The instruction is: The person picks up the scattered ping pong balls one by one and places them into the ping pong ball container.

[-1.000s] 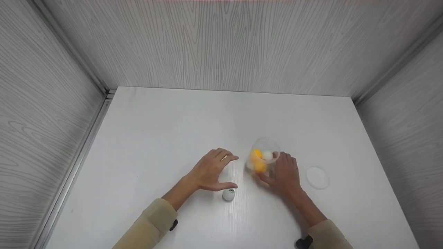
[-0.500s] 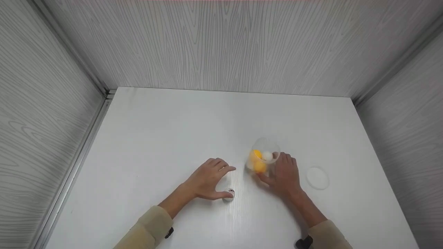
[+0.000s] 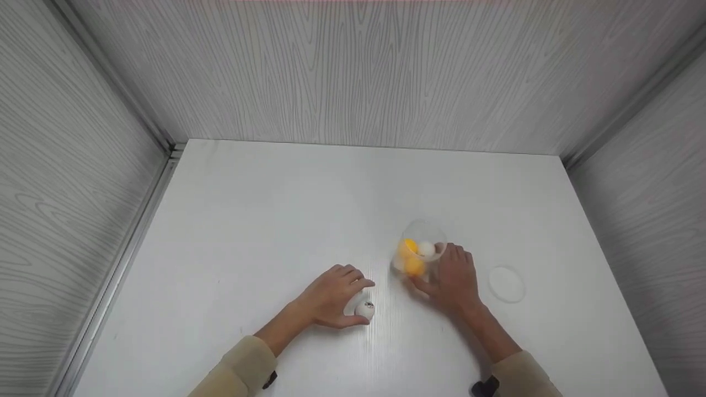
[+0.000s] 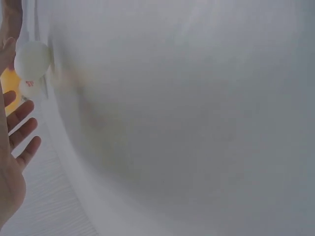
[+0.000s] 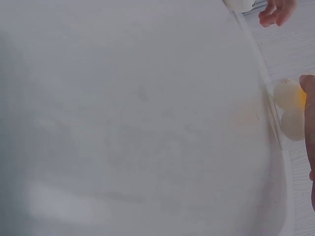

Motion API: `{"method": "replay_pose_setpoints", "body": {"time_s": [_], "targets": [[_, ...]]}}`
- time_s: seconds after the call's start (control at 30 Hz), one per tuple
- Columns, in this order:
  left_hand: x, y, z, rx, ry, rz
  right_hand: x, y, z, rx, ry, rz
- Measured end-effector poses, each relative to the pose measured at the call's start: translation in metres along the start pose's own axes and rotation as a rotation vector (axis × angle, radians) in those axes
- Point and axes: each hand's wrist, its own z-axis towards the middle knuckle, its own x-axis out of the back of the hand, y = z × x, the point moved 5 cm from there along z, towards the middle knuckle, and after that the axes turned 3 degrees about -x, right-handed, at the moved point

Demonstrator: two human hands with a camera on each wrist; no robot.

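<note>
A white ping-pong ball [image 3: 364, 310] with a dark printed mark lies on the table, in the space between the thumb and forefinger of my left hand [image 3: 333, 298]. The thumb is right at the ball's near side, while the forefinger stays apart from it. My right hand [image 3: 455, 278] grips a clear plastic jar [image 3: 423, 227] by its side, thumb in front and fingers behind. Inside the jar are several orange ping-pong balls [image 3: 414, 267] and white ones [image 3: 426, 248]. The left wrist view has the loose white ball [image 4: 32, 60] near the spread fingers [image 4: 22, 132].
To the right of the jar, a round translucent lid [image 3: 506, 284] lies flat on the white table [image 3: 276, 198]. Grey wood-grain panels [image 3: 353, 71] enclose the table at the back and on both sides.
My left hand has moved toward the front of the table, bringing its thumb from behind the loose white ball to its near side. The right hand and jar stay in place.
</note>
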Motion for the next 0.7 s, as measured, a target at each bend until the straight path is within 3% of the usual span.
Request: {"method": "replay_pose_setpoints", "body": {"time_s": [0.23, 0.47, 0.7], "targets": [[-0.004, 0.003, -0.005, -0.039, 0.015, 0.033, 0.0, -0.001, -0.001, -0.005, -0.009, 0.005], [-0.01, 0.006, -0.004, -0.039, -0.034, 0.034, 0.0, -0.001, 0.0, -0.002, -0.014, 0.006], [-0.011, 0.007, -0.006, -0.047, 0.004, 0.005, -0.001, 0.0, 0.001, -0.014, -0.035, -0.013]]}}
